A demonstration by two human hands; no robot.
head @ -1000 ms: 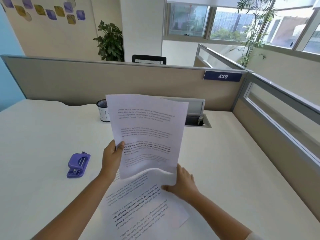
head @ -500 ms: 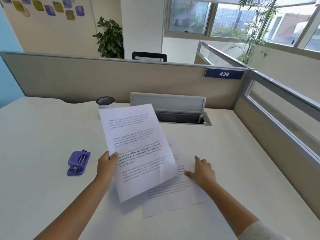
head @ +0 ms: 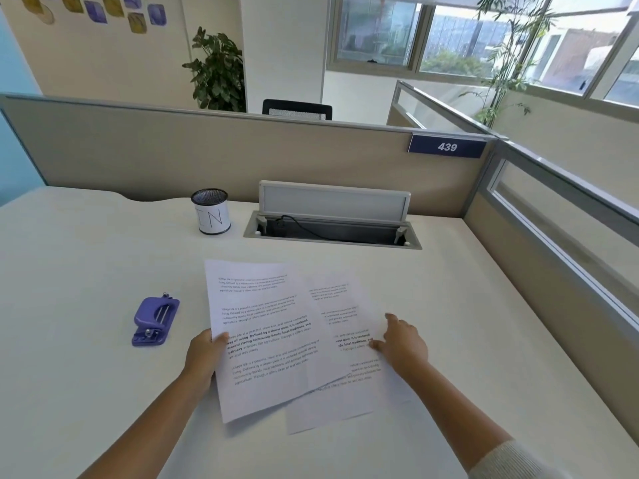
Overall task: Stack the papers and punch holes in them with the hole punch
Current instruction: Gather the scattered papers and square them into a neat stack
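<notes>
Two printed white sheets lie overlapping on the white desk. The top sheet (head: 262,333) lies askew, and my left hand (head: 204,357) pinches its left edge, thumb on top. The lower sheet (head: 349,402) sticks out to the right and below. My right hand (head: 403,344) rests flat on that lower sheet's right part, fingers spread. A purple hole punch (head: 155,320) sits on the desk to the left of the papers, a little left of my left hand, untouched.
A mesh pen cup (head: 211,211) with a white label stands behind the papers. To its right is an open cable tray (head: 332,233) set into the desk (head: 69,271). Beige partition walls (head: 207,157) close the back and right sides.
The top sheet, held up in the air a second ago, has come down onto the lower sheet. My right hand moved up along the lower sheet's right side.
</notes>
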